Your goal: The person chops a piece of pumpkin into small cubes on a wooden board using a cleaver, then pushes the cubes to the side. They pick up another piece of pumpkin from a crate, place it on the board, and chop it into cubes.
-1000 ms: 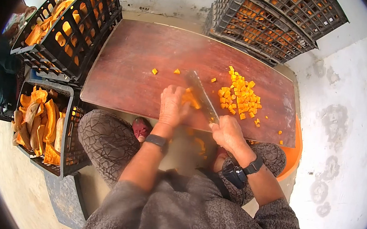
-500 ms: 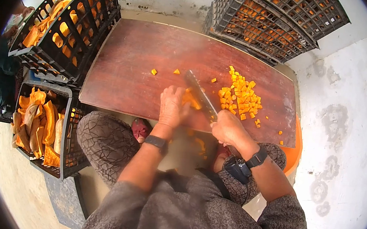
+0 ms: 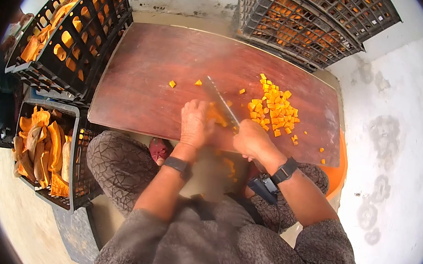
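Right hand (image 3: pixel 252 140): grip wrapped around a knife (image 3: pixel 223 102), partly hiding an orange chunk (image 3: pixel 216 115). Left hand (image 3: pixel 194 124): grip unclear. Crates (image 3: pixel 303 26) flank the desk (image 3: pixel 152 60).

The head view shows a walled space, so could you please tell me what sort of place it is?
Probably a simple food-preparation workplace, judging by the knife in the right hand, the orange cubes on the board, and the dark crates holding larger orange pieces.

Black crates (image 3: pixel 310 27) stand stacked near a stained white wall (image 3: pixel 381 163), with pale floor (image 3: pixel 8 204) showing at lower left.
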Action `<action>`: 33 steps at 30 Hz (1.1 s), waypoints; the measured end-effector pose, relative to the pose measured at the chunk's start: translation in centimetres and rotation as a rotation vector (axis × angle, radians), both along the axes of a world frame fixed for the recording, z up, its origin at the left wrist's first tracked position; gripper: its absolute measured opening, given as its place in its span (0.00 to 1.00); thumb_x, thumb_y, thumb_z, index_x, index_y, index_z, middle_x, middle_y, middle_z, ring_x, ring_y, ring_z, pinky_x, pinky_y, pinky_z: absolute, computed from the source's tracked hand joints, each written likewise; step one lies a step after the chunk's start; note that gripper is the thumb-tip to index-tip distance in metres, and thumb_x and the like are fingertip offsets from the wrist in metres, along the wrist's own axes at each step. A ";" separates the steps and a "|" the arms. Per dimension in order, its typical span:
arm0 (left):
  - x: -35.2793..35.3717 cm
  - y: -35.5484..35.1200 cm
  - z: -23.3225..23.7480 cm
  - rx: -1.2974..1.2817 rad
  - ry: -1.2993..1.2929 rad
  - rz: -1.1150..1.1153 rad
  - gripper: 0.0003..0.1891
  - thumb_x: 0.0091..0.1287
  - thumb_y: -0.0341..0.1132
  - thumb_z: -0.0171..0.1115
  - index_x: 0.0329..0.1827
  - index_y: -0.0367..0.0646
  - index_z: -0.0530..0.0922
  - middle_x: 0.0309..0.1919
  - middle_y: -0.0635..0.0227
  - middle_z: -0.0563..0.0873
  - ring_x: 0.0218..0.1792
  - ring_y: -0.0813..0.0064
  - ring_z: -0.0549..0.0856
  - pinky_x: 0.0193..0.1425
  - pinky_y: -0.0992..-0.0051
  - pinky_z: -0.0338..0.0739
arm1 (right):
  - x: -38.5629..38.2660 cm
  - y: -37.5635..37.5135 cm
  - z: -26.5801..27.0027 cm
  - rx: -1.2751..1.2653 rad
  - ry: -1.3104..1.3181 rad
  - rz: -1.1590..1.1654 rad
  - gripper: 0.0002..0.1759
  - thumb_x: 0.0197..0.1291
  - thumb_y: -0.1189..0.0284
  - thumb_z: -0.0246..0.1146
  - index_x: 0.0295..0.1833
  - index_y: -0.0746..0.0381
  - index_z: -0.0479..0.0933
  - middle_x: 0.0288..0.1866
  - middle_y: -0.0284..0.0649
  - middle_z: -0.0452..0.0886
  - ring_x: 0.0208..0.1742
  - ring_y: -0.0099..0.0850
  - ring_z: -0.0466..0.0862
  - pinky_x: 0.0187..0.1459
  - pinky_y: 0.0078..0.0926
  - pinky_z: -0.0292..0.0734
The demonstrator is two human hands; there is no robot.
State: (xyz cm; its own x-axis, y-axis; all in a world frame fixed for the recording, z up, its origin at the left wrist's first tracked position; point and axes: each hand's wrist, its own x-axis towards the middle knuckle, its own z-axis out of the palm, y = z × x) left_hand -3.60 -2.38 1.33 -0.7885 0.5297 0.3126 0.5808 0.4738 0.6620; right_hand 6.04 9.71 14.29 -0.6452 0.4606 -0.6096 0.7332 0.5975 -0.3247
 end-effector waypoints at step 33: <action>0.4 0.6 0.3 -0.126 -0.035 0.055 0.25 0.50 0.32 0.74 0.53 0.42 0.78 0.48 0.53 0.78 0.53 0.51 0.77 0.58 0.57 0.72 | 0.3 0.4 0.4 -0.088 -0.049 -0.047 0.08 0.56 0.80 0.54 0.33 0.73 0.78 0.20 0.49 0.82 0.20 0.37 0.84 0.24 0.36 0.79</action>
State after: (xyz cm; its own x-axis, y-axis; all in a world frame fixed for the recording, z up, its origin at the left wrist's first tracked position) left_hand -3.18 -1.80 1.68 -0.8265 0.5189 0.2182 0.5293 0.5845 0.6149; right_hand 6.35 10.11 14.69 -0.5923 0.4328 -0.6796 0.7762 0.5329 -0.3371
